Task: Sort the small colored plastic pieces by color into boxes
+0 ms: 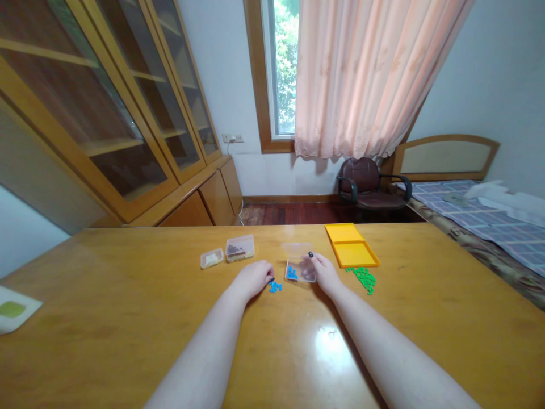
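My left hand rests on the wooden table, fingers curled over a small pile of blue beads; what it pinches, if anything, is hidden. My right hand grips the right edge of a small clear plastic box with its lid flipped open behind it. A few blue beads lie inside that box. A pile of green beads lies just right of my right hand.
An open yellow box lies behind the green beads. Two shut clear boxes sit to the left. A paper card lies at the left edge. Beyond the table are a cabinet, a chair and a bed.
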Demonstrator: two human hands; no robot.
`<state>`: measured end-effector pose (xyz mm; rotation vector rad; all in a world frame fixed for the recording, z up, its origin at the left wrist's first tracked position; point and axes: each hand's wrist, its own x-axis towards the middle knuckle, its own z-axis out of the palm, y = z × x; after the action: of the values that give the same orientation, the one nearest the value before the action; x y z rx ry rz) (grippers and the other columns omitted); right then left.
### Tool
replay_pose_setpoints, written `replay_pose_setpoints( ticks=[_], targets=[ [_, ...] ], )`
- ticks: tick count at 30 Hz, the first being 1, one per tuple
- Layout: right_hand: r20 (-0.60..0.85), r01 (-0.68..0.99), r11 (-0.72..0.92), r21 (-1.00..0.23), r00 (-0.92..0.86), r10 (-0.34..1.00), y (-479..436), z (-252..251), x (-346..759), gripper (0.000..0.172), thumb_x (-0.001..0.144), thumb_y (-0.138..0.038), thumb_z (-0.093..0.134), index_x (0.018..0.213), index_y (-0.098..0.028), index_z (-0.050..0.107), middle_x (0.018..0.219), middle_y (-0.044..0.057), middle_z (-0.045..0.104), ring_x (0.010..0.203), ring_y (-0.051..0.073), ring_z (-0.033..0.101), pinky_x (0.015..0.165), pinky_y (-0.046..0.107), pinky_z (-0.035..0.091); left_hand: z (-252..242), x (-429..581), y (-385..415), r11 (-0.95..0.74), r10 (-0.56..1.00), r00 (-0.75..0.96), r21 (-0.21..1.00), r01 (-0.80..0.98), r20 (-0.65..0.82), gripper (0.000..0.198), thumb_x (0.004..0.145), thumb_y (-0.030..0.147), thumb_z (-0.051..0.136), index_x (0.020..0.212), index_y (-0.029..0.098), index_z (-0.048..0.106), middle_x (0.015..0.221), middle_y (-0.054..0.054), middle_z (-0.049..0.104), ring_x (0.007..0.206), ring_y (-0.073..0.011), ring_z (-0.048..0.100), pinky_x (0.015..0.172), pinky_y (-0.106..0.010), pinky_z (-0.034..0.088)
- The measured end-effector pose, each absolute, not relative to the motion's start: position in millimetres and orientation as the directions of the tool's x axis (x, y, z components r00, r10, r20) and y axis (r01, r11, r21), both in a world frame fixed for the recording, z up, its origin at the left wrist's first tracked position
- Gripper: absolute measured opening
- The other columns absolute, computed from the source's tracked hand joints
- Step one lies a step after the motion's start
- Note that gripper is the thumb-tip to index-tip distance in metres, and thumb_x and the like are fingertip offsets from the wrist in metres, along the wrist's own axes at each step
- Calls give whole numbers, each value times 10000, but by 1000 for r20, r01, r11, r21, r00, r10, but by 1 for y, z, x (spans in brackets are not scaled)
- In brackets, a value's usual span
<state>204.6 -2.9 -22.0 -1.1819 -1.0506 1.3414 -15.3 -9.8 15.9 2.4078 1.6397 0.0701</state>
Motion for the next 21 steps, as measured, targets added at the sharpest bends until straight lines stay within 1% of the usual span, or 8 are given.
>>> replay_pose_setpoints(
  ticks=[6,10,13,18,21],
  targets=[
    [-124,-152,-123,-981,1,992,-3,-19,205,269,748,-405,536,825,-155,601,718,44,652,467,112,560,424,228,462,11,-13,-10,-374,918,390,174,911,-69,152,807,255,469,820,199,610,856,-52,641,778,-190,599,657,-264,413],
    [-121,-137,-121,-983,-4,993,-4,-17,204,274,755,-407,531,826,-152,601,670,40,640,459,119,565,411,221,451,8,-7,-10,-388,918,394,107,915,-41,217,851,282,405,823,183,596,850,-71,630,768,-200,602,661,-286,419],
    [-117,-138,-117,-984,-5,993,-4,-18,204,286,744,-424,546,823,-154,602,677,43,645,461,120,570,408,218,448,6,-1,-10,-398,915,402,88,913,-30,233,868,292,379,850,186,585,863,-69,622,784,-201,601,680,-294,425],
    [-145,-182,-146,-973,-16,989,-2,-22,203,341,722,-472,564,848,-157,596,636,24,634,447,119,561,404,219,443,3,6,-11,-340,937,342,41,939,-72,252,891,267,331,886,159,559,891,-93,606,809,-208,599,702,-313,433],
    [-136,-177,-137,-975,-17,991,-3,-23,203,352,718,-482,564,855,-159,598,657,32,644,457,122,565,408,222,443,4,7,-11,-314,948,315,41,949,-33,245,898,254,320,904,151,543,894,-93,596,806,-209,594,703,-318,432]
  ],
)
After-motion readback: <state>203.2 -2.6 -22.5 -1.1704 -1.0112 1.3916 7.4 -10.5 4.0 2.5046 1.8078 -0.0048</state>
